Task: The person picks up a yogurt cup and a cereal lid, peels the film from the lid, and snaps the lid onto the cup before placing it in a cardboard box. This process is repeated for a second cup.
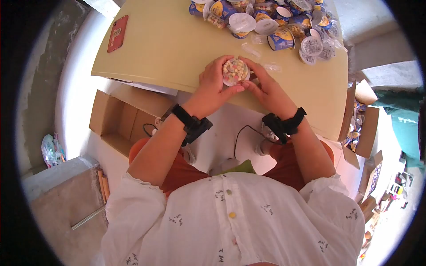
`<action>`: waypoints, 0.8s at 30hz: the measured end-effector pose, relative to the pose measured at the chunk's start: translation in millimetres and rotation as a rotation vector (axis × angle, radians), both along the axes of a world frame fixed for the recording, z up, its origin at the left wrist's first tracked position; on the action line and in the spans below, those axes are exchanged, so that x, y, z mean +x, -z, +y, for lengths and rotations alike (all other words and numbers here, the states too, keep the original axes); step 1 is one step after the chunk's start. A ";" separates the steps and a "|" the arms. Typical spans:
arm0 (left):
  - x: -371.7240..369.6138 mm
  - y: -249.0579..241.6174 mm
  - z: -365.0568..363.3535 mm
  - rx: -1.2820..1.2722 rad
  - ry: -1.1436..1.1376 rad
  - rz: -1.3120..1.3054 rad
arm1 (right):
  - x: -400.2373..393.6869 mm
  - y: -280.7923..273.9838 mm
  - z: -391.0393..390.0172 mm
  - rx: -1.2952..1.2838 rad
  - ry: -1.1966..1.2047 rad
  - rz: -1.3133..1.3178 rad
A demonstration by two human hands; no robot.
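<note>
Between both hands, close to the near edge of the table, is a small snack cup (235,71) with a clear top. Pale and pinkish bits show through it. My left hand (214,80) wraps round its left side, thumb along the near rim. On the opposite side, my right hand (262,80) grips it with curled fingers and its thumb at the near rim. Most of the cup's wall is hidden by the fingers. Beyond the hands lies a big pile of similar blue-and-yellow cups (281,40), some on their sides, with clear lids (311,46) among them.
A phone in a red case (117,33) lies on the table (159,48) at the far left. Below the left edge stands an open cardboard box (120,117). At the right, another box (367,133) holds more cups. Clear plastic scraps (252,49) lie near the pile.
</note>
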State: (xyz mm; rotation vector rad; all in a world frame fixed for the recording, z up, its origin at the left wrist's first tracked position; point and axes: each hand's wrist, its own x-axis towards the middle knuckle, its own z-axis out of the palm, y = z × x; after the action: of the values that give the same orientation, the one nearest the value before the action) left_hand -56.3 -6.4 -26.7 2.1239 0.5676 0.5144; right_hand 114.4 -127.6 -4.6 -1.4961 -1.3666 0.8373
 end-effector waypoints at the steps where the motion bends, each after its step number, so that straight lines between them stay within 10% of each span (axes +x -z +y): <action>1: -0.7 1.2 -0.6 0.094 -0.009 0.008 | 0.7 1.3 0.1 0.000 0.000 -0.001; 24: -3.8 -12.4 17.5 0.006 0.093 -0.024 | 4.7 6.0 -0.3 0.014 0.028 -0.016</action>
State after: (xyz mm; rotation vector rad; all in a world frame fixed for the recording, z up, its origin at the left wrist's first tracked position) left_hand -60.1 11.1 -14.2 2.1364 0.4516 0.4888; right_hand 119.1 -127.9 -10.6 -1.5108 -1.3573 0.7990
